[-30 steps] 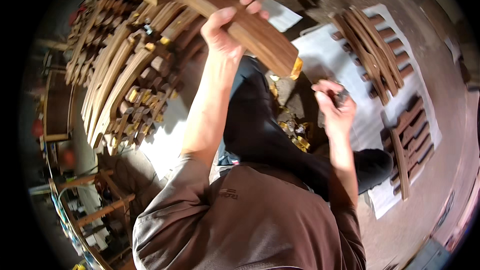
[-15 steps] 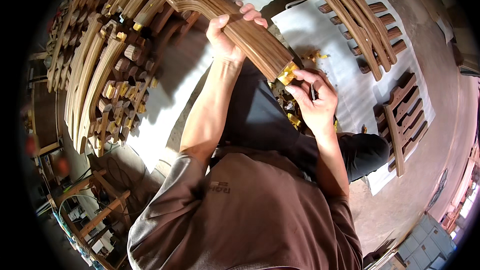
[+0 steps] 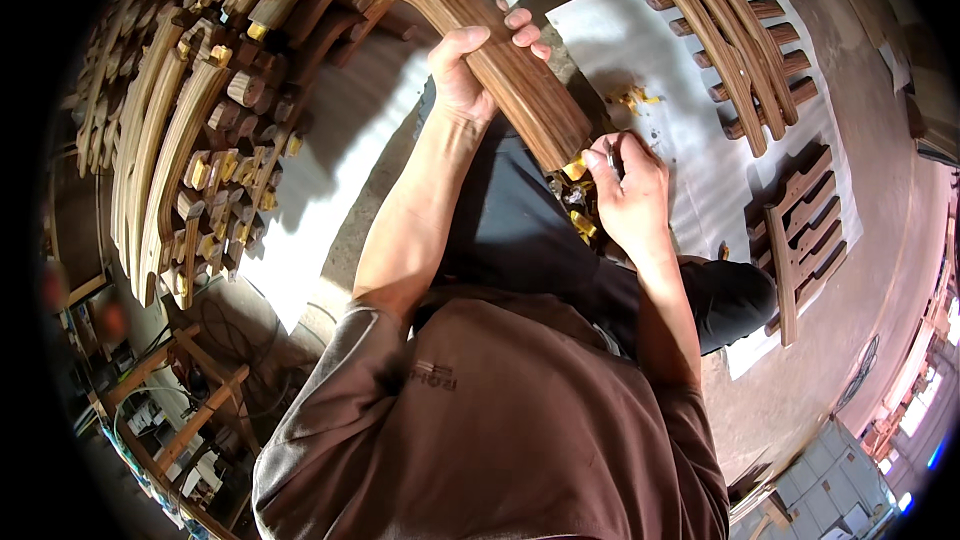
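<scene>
My left hand is wrapped round a curved, brown-striped wooden furniture part, thumb on the near side and fingertips over the far edge. The part slants from the upper middle down toward my right hand, which is closed in a pinch at its lower end. A piece of yellow tape shows between the thumb and that end; whether it still sticks to the wood I cannot tell. A slim metal tool, its kind unclear, is also held in my right fingers.
Many curved wooden parts, some with yellow-taped ends, are stacked at the left. On white sheeting at the right lie slatted wooden pieces and darker shaped ones. Yellow scraps lie beyond my right hand, others below it.
The yellow tape has come away from most of the wooden part's end face. My right hand has shifted slightly up and in; the part and my left hand have moved a little right.
</scene>
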`<state>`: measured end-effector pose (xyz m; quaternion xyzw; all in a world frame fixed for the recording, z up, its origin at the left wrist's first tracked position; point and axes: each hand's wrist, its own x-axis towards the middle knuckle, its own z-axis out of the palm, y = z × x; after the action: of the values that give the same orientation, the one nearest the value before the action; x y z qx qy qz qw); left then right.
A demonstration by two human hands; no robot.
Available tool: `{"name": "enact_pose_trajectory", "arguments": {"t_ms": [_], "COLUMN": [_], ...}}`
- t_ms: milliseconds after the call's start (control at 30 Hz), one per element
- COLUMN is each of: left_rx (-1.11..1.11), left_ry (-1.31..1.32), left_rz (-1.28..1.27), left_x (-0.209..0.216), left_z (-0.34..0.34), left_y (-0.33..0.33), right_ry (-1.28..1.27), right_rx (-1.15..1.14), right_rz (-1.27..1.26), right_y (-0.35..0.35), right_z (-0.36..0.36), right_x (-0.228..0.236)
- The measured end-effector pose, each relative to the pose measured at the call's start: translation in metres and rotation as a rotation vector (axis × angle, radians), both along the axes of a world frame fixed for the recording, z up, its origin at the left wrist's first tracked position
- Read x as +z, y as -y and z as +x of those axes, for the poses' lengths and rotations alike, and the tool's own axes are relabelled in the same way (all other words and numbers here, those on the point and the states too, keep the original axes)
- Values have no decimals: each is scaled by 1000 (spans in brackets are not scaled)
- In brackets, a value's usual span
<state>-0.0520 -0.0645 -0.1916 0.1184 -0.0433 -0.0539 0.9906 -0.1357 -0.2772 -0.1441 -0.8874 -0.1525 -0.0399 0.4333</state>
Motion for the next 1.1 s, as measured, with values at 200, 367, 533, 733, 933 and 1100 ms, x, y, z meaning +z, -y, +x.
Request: {"name": "enact_pose_trajectory", "arguments": {"t_ms": [200,367,533,733,933,1100], "left_rx": [-25,23,27,-6,-44,-87], "left_ry": [0,11,7,-1,36,62], "left_rz": [-73,1,127,67,38,-55], "left_x": [-6,-7,-7,-8,-6,-8], "left_z": [2,2,-1,-1,-1,0], "left_y": [1,3,-5,1,2,1], "right_ry": [-17,-11,-759,-280,-40,-394], "right_rx": [-193,-234,-197,-160,-202,-219], "right_rz": [-4,-3,793,478,214,480], "right_y": [9,7,26,4,-3,6], "right_z": [15,24,26,3,-2,7], "right_x": [-9,-23,-13,-27,-23,-37]}}
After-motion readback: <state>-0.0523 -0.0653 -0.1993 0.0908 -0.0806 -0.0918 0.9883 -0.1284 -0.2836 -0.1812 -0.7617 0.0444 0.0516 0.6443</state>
